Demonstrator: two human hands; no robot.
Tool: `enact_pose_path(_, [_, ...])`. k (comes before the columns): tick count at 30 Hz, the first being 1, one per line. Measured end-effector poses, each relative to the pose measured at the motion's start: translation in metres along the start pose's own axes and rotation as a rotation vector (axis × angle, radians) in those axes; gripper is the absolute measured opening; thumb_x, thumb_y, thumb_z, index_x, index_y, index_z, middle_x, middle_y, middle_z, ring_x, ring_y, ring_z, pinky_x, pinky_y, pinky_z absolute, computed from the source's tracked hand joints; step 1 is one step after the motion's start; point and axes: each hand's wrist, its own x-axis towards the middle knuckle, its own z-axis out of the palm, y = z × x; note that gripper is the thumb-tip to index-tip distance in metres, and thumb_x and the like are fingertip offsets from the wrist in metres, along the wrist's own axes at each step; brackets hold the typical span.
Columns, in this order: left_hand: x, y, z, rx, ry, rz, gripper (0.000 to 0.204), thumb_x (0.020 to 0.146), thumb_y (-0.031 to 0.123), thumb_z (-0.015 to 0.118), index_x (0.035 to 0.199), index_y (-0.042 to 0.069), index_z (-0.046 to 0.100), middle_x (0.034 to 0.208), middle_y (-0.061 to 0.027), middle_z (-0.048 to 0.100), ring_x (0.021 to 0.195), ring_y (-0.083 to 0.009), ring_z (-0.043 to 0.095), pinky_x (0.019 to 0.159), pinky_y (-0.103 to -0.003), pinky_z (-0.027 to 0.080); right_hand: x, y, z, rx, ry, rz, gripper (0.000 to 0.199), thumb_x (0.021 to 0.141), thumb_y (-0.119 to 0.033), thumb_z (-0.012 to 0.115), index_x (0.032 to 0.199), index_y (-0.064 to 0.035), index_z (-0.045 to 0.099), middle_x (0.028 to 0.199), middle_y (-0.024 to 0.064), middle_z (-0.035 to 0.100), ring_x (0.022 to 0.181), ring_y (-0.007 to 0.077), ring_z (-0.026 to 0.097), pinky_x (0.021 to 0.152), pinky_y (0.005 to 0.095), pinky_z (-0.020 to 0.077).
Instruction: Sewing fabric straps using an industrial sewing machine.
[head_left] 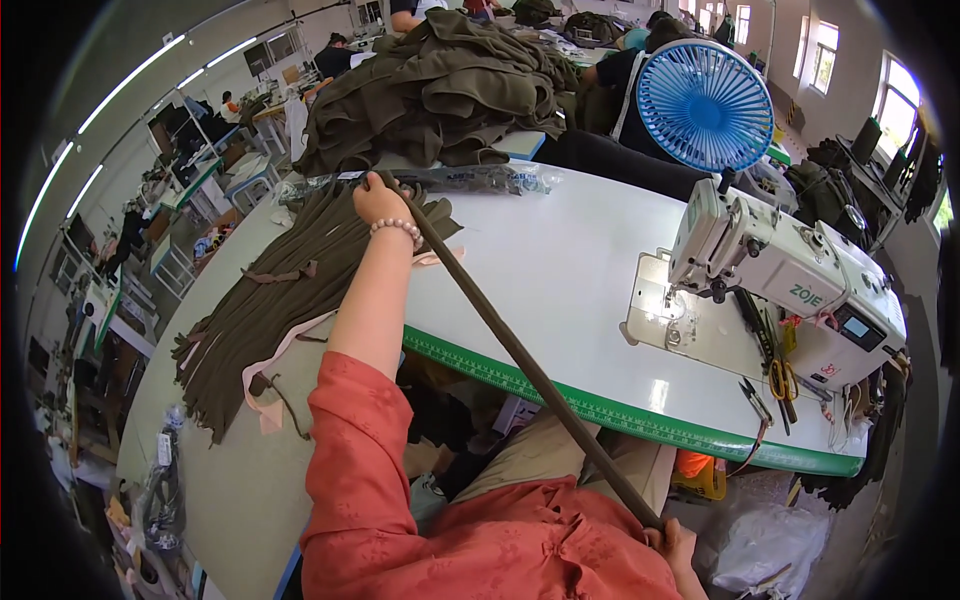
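A long olive-brown fabric strip [510,345] runs taut and slanting from the far left of the table down to my lap. Its far end is gripped by my left hand [384,204], which wears a beaded bracelet [396,233] at the wrist. My right hand [675,545] closes on the strip's near end, low by my right hip. Beneath and beside my left forearm lies a spread bundle of similar strips [290,285], hanging over the table's left part. A pale pink band [268,368] curls along the bundle's near side.
A white sewing machine [790,270] stands at the right of the white table [560,270]. Yellow-handled scissors [783,380] and thread snips [757,400] lie by it. A heap of olive garments [450,85] rises behind, next to a blue fan [706,105]. A green ruler edge [640,422] borders the table.
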Motion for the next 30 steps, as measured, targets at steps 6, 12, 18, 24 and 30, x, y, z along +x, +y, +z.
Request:
enact_pose_path(6, [0.008, -0.021, -0.008, -0.008, 0.109, -0.223, 0.033, 0.098, 0.033, 0.05, 0.097, 0.0, 0.055, 0.079, -0.0087, 0.061, 0.053, -0.0196, 0.054, 0.046, -0.031, 0.043, -0.018, 0.05, 0.005, -0.151, 0.035, -0.081, 0.025, 0.073, -0.018, 0.074, 0.078, -0.0085, 0.052, 0.058, 0.0125, 0.05, 0.053, 0.0347, 0.053, 0.047, 0.0434, 0.0385])
enact_pose_path(12, [-0.011, -0.014, 0.009, -0.752, -0.859, -0.637, 0.047, 0.097, 0.049, 0.046, 0.099, 0.005, 0.058, 0.075, -0.0035, 0.052, 0.048, -0.0116, 0.04, 0.042, -0.024, 0.031, 0.002, 0.031, -0.033, -0.33, 0.062, -0.283, 0.024, 0.071, -0.015, 0.073, 0.09, -0.0067, 0.063, 0.066, 0.0083, 0.056, 0.061, 0.0295, 0.056, 0.053, 0.0395, 0.0428])
enact_pose_path(18, [-0.142, 0.052, 0.059, -0.827, -1.374, -0.826, 0.066, 0.087, 0.067, 0.047, 0.1, 0.004, 0.059, 0.076, -0.0018, 0.048, 0.048, -0.0083, 0.035, 0.043, -0.022, 0.029, 0.106, -0.033, -0.046, 0.734, -0.612, -0.178, 0.044, 0.074, -0.021, 0.081, 0.11, -0.0031, 0.065, 0.096, 0.0101, 0.064, 0.093, 0.0252, 0.063, 0.085, 0.0365, 0.0483])
enact_pose_path(24, [-0.259, 0.086, 0.058, -0.882, -1.798, -0.753, 0.039, 0.092, 0.028, 0.056, 0.122, 0.005, 0.049, 0.09, -0.0034, 0.05, 0.055, -0.0082, 0.039, 0.047, -0.022, 0.033, 0.226, -0.119, -0.017, 1.065, -0.256, -0.259, 0.063, 0.077, -0.021, 0.079, 0.13, -0.0023, 0.05, 0.134, 0.0117, 0.05, 0.12, 0.021, 0.05, 0.101, 0.0349, 0.0391])
enact_pose_path(30, [-0.284, 0.054, 0.045, -0.466, -1.723, -0.684, 0.035, 0.09, 0.016, 0.055, 0.122, 0.003, 0.05, 0.105, -0.0076, 0.054, 0.071, -0.0133, 0.054, 0.065, -0.026, 0.044, 0.196, -0.119, -0.018, 1.214, -0.586, -0.061, 0.022, 0.087, -0.012, 0.069, 0.106, 0.0002, 0.066, 0.101, 0.0054, 0.066, 0.097, 0.0129, 0.059, 0.086, 0.0288, 0.0467])
